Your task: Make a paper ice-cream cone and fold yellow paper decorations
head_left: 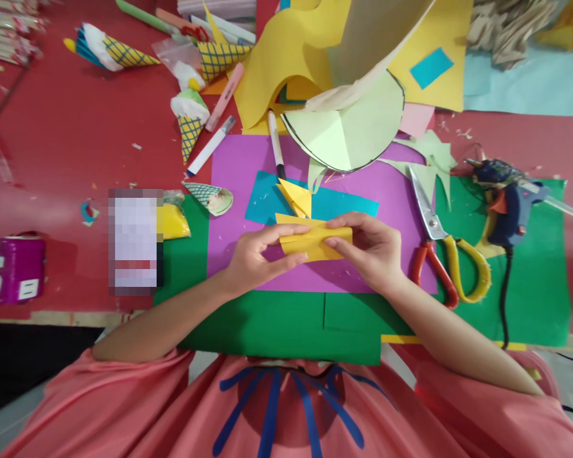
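A folded yellow paper is held over the purple sheet, just in front of a blue paper piece. The left hand pinches its left end, thumb on top and fingers beneath. The right hand grips the right end, fingers curled over the upper edge. Both hands grasp the same paper. Scissors with red and yellow handles lie to the right, on the purple sheet and the green sheet. A glue gun rests beyond them. A black marker lies behind the blue piece.
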`<state>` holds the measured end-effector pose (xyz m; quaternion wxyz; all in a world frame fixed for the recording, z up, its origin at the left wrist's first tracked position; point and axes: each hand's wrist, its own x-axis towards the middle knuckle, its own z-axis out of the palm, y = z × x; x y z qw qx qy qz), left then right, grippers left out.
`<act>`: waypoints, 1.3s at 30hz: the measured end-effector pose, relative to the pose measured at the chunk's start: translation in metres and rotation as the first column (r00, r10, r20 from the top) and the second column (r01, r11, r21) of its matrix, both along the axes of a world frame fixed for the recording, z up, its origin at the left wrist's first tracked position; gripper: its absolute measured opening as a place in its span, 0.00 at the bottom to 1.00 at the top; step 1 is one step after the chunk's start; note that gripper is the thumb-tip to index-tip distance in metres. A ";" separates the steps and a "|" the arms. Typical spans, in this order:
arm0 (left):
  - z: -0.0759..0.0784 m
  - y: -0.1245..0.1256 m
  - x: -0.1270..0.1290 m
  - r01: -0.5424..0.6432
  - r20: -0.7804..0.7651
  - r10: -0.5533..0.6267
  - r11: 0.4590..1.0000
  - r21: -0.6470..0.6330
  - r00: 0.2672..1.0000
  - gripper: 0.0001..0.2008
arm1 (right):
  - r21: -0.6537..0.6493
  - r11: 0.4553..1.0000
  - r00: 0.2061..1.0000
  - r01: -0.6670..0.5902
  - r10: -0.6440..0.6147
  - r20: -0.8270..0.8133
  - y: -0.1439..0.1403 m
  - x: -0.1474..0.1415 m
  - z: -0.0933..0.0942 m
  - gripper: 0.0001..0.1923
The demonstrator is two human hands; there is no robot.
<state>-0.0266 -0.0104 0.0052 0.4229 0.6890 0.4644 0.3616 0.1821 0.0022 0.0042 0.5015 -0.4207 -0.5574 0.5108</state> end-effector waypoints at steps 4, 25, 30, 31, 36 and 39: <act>0.003 0.003 -0.006 -0.035 -0.062 0.062 0.929 0.369 0.996 0.14 | -0.109 0.994 0.998 -0.003 -0.003 -0.057 0.000 0.000 0.002 0.08; 0.002 0.007 -0.006 0.182 -0.212 -0.089 0.863 0.472 0.973 0.16 | -0.279 0.947 0.975 -0.156 0.102 -0.198 0.000 -0.001 0.003 0.09; -0.001 0.009 -0.005 0.134 -0.102 -0.102 0.911 0.391 0.990 0.14 | -0.267 0.951 0.984 -0.156 0.125 -0.127 0.002 0.000 0.002 0.08; -0.002 0.009 -0.005 0.127 -0.086 -0.102 0.914 0.386 0.991 0.14 | -0.276 0.950 0.986 -0.149 0.122 -0.112 0.002 0.000 0.002 0.09; -0.003 0.011 -0.006 0.113 -0.059 -0.099 0.925 0.364 0.993 0.16 | -0.325 0.934 0.989 -0.145 0.129 -0.073 0.003 0.000 0.002 0.11; -0.004 0.011 -0.006 0.140 -0.071 -0.124 0.940 0.312 0.990 0.15 | -0.355 0.925 0.991 -0.133 0.123 -0.052 0.002 0.000 0.001 0.11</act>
